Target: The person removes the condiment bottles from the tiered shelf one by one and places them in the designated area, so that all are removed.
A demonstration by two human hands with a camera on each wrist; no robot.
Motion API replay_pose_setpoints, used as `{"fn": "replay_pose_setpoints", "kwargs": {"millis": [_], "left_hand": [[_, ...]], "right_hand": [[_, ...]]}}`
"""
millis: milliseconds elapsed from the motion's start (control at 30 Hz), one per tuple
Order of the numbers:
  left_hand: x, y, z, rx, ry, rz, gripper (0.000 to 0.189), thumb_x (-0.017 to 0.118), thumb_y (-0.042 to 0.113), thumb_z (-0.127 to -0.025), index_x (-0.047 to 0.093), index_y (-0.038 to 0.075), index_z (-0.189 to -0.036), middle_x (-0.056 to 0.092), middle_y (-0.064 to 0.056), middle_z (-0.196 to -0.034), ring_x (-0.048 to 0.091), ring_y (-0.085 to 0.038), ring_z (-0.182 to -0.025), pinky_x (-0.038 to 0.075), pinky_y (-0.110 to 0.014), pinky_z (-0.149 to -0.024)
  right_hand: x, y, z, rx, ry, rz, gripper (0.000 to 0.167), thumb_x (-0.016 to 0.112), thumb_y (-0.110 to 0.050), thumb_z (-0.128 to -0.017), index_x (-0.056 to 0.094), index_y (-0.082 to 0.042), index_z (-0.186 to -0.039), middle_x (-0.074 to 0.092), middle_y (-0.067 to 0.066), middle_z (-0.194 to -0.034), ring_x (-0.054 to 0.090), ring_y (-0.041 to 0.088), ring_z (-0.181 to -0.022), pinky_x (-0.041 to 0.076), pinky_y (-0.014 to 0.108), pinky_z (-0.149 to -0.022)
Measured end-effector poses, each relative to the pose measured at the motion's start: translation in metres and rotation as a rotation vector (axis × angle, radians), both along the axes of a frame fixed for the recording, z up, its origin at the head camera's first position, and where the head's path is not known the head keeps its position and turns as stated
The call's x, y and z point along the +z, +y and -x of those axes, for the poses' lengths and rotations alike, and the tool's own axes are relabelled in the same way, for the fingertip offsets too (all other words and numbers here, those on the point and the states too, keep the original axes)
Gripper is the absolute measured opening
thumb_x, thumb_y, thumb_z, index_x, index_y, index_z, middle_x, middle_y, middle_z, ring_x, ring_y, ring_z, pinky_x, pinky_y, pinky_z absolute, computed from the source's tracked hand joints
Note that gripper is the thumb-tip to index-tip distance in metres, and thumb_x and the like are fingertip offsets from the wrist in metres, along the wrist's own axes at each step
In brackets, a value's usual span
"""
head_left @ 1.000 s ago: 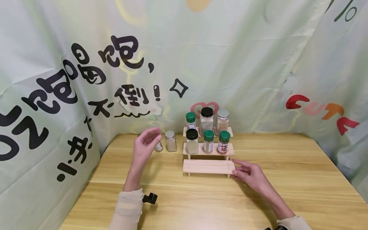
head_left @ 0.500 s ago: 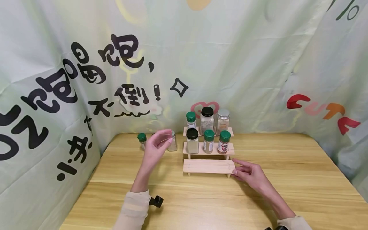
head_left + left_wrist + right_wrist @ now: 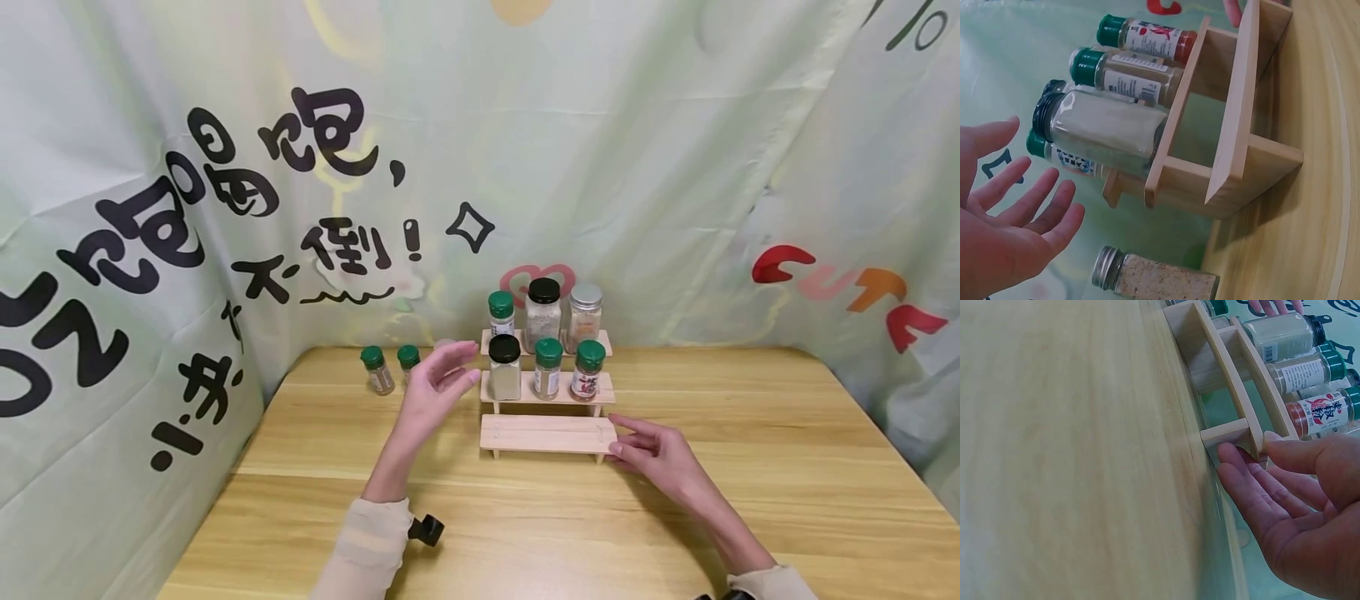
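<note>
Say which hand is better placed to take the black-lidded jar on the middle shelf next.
Probably the left hand: it hovers empty near that jar, while the right hand holds the bottom shelf.

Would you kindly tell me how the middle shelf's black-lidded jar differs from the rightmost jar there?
The black-lidded jar is bulkier than the rightmost jar; the black-lidded jar's contents look pale, the rightmost jar's reddish. Both stand upright on the middle shelf.

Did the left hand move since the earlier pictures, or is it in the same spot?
Yes. In the head view, the left hand moved right and is now closer to the wooden rack, which stayed put.
</note>
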State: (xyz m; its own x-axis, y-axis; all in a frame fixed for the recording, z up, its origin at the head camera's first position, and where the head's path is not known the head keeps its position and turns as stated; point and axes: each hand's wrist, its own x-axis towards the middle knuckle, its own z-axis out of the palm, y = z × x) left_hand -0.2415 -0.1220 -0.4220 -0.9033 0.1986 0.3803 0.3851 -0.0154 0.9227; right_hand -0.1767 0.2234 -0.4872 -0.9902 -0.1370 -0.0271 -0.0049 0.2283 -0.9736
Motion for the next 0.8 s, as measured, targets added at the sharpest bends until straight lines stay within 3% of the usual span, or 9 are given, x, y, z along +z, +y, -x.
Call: {"fn": "replay_pose_setpoints", "kwargs": {"millis": [133, 333, 633, 800], "left_hand": [[-0.002, 0.006, 0.002, -0.016, -0.007, -0.004, 0.045, 0.071, -0.004, -0.093, 0.057, -0.007, -0.136, 0.056, -0.028, -0.139, 0.053, -0.045, -0.131, 0.043, -0.056, -0.112], [-0.005, 0.011, 0.003, -0.016, 0.003, 0.012, 0.048, 0.073, 0.001, -0.094, 0.057, -0.003, -0.139, 0.058, -0.019, -0.141, 0.053, -0.041, -0.131, 0.042, -0.058, -0.113], [-0.01, 0.02, 0.003, -0.029, 0.041, 0.024, 0.051, 0.073, 0.006, -0.096, 0.055, 0.0, -0.142, 0.059, -0.017, -0.139, 0.055, -0.035, -0.13, 0.044, -0.055, -0.112], [-0.009, 0.027, 0.007, 0.013, 0.028, 0.05, 0.047, 0.075, 0.008, -0.095, 0.059, 0.004, -0.139, 0.062, -0.014, -0.136, 0.058, -0.029, -0.127, 0.048, -0.048, -0.11]], "right_hand": [[0.0, 0.001, 0.0, 0.0, -0.009, 0.014, 0.051, 0.065, 0.007, -0.097, 0.047, 0.015, -0.144, 0.07, 0.028, -0.107, 0.075, 0.029, -0.092, 0.062, 0.033, -0.083], [-0.001, 0.0, 0.0, 0.006, -0.008, 0.027, 0.05, 0.064, 0.007, -0.097, 0.047, 0.015, -0.144, 0.07, 0.028, -0.107, 0.075, 0.03, -0.092, 0.062, 0.034, -0.084], [-0.002, 0.0, -0.001, 0.003, -0.011, 0.041, 0.051, 0.064, 0.008, -0.097, 0.046, 0.015, -0.144, 0.07, 0.029, -0.108, 0.075, 0.031, -0.093, 0.062, 0.034, -0.084], [-0.002, 0.0, 0.0, 0.003, -0.009, 0.037, 0.051, 0.065, 0.007, -0.097, 0.047, 0.015, -0.144, 0.07, 0.029, -0.108, 0.075, 0.031, -0.092, 0.062, 0.034, -0.084]]}}
